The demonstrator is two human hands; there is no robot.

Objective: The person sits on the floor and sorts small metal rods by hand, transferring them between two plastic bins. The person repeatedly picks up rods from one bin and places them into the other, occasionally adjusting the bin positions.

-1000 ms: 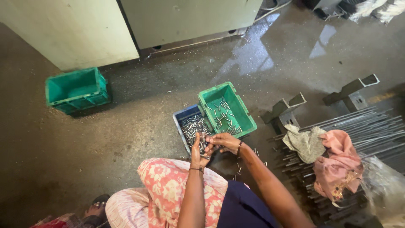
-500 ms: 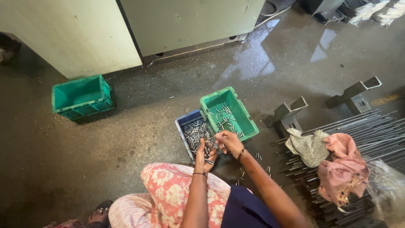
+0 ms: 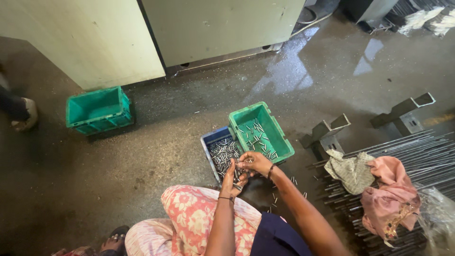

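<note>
A crumpled clear plastic bag lies at the far right edge, beside the pink cloth.

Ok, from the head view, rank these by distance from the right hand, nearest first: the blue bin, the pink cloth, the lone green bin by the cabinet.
1. Blue bin, just left of the right hand, full of small metal pins.
2. Pink cloth, off to the right on the metal rods.
3. Lone green bin, far left near the cabinet.
</note>
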